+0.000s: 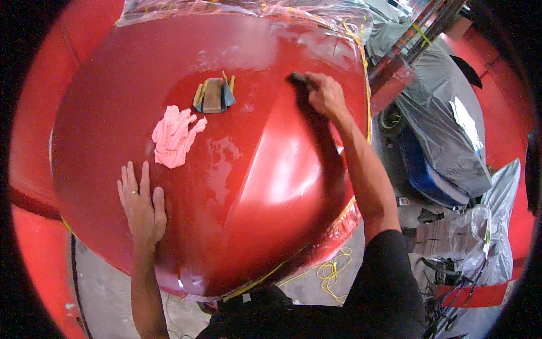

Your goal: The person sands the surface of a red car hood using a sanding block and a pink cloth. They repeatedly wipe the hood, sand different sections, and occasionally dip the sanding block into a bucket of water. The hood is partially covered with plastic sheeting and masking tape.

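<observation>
A large red car hood [192, 192] spreads out in front of me, dull in some areas and wet or glossy in others. My left hand [141, 206] rests flat on its near left part, fingers stretched and a ring on one of them. Farther off on the right, my right hand [326, 95] grips a small dark sanding block [296, 78] against the hood; its details are blurred. Just beyond my left hand lies a crumpled pink cloth [176, 137]. Past the cloth sits a brown block [213, 95] with blue and yellowish sheets of sandpaper around it.
Clear plastic sheeting [192, 8] covers the car beyond the hood. Yellow tape [368, 107] edges the right side. A coiled yellow cord [333, 274] lies on the floor near the front. To the right stand a post [403, 73] and plastic-covered parts [446, 124], one blue [429, 169].
</observation>
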### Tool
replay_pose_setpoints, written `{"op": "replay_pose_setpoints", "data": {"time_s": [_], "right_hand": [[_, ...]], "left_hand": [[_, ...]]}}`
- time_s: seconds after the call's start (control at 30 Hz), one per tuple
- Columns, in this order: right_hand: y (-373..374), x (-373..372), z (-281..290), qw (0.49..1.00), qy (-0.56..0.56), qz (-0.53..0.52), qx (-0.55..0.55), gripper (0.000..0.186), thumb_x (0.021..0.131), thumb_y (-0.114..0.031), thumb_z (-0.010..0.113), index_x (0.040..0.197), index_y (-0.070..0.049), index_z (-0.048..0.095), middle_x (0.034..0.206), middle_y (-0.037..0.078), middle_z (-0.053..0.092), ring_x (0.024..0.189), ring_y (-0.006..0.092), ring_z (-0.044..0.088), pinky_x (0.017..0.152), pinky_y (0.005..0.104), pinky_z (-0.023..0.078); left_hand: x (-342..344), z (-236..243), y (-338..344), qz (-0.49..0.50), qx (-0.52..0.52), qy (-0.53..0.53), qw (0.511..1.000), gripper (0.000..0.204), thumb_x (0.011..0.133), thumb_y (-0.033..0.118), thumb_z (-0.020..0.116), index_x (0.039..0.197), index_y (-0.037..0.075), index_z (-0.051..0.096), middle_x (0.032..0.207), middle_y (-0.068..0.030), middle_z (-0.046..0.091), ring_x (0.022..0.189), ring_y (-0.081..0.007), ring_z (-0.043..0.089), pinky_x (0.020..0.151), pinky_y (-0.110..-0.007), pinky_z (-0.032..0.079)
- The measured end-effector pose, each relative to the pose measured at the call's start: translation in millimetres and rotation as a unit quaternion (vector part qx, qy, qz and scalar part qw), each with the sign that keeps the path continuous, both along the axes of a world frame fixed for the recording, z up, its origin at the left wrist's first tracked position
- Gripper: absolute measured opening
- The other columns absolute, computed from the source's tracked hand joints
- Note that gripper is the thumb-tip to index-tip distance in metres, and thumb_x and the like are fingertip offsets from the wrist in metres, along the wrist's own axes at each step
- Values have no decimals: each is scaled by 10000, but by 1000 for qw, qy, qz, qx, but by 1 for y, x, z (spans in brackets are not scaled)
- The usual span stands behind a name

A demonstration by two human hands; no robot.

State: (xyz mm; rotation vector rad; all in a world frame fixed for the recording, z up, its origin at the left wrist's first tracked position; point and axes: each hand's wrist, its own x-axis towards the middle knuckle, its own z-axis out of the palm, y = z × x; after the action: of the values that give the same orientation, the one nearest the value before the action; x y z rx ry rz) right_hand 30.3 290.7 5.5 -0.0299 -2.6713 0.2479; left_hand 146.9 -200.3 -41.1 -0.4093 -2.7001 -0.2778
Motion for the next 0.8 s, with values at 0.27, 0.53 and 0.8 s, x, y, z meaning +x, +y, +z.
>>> {"op": "replay_pose_setpoints", "data": {"time_s": [0.27, 0.53, 0.8], "right_hand": [[-143, 222, -32, 994, 45, 94, -40, 454, 762, -57, 637, 1211, -112, 683, 1128, 133, 683, 1049, 333, 609, 915, 458, 448], [-273, 382, -108, 994, 4, 78, -75, 663, 634, -114, 681, 1295, -123, 628, 1281, 96, 621, 1162, 324, 555, 968, 500, 415], [-247, 382, -87, 993, 38, 82, -72, 604, 713, -114, 677, 1314, -125, 621, 1248, 116, 637, 1129, 325, 583, 952, 498, 427]], "left_hand": [[-3, -1, -2, 4, -26, 11, 1000, 561, 1043, 358, 421, 1545, 109, 392, 1616, -244, 268, 1519, -399, 188, 1231, -561, 85], [0, -6, -4, -15, -1, 22, 1000, 575, 1057, 415, 381, 1531, 91, 413, 1584, -264, 325, 1509, -416, 216, 1222, -585, 101], [0, -9, -5, -10, 23, 20, 999, 583, 1053, 407, 392, 1545, 95, 387, 1601, -253, 299, 1516, -403, 198, 1233, -559, 99]]}}
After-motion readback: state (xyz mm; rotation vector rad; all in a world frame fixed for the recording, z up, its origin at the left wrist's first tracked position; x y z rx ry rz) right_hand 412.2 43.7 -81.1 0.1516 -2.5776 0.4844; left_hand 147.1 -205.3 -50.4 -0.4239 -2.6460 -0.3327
